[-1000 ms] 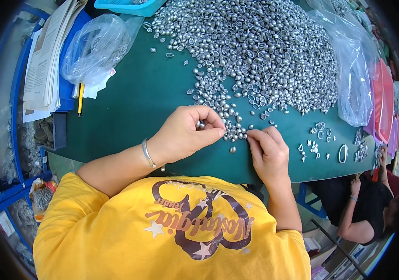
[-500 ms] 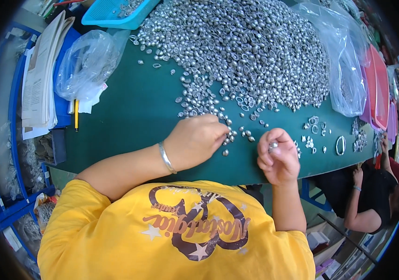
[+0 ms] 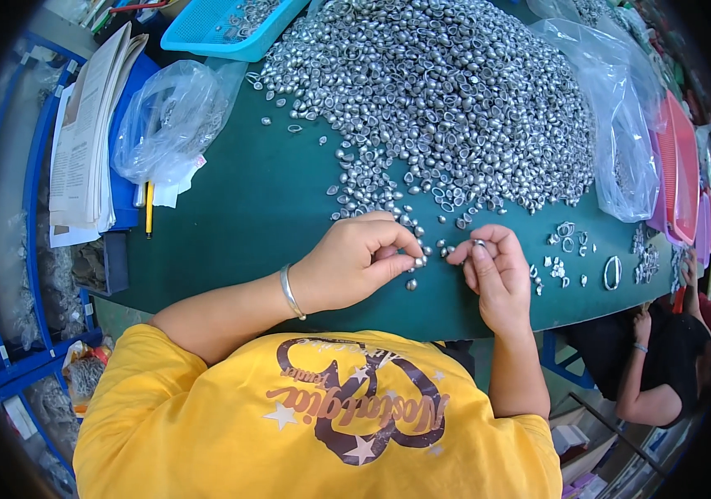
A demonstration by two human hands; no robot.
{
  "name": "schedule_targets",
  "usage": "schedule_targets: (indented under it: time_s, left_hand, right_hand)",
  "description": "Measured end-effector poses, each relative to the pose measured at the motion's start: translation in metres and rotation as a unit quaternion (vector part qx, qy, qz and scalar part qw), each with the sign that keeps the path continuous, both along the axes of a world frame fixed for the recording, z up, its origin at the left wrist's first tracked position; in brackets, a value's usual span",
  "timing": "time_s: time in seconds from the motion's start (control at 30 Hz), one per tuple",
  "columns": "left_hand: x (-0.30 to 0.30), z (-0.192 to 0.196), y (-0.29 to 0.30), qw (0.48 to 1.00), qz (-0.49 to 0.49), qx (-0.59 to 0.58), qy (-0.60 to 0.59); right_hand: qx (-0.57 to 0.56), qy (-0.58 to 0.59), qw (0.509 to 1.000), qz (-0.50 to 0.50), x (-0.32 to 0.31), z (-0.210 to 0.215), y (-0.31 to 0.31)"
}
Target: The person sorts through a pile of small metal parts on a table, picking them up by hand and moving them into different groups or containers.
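At a dark-green table (image 3: 231, 216), I work below a broad heap of small, rounded silver-grey metal pieces (image 3: 455, 108) across the far side, a trail of them running down toward my left hand (image 3: 351, 259). Its thumb and index finger come close together beside a few loose pieces (image 3: 411, 284); whether they grip one, I cannot tell. My right hand (image 3: 498, 279), near it, has its fingers clamped on a single shiny metal piece (image 3: 478, 243). A light-blue plastic basket (image 3: 243, 54), a clear plastic bag (image 3: 164, 121) and stacked printed papers (image 3: 89, 145) line the left; blue metal shelving (image 3: 34, 208) stands beyond. Another person in black (image 3: 667, 370) is at lower right.
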State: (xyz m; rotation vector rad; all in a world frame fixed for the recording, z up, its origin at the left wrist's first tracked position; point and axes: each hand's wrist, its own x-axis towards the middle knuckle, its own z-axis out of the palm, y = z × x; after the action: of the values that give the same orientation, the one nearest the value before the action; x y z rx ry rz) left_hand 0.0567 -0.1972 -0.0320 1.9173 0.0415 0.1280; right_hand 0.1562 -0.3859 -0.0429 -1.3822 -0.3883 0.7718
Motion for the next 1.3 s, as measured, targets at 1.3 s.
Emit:
schedule_targets:
  time_s: [1.3]
  left_hand:
    - [-0.008,0.006,0.002,0.851,0.018,-0.458,0.256]
  right_hand:
    - [0.050,0.163,0.985,0.024,-0.003,0.009,-0.007]
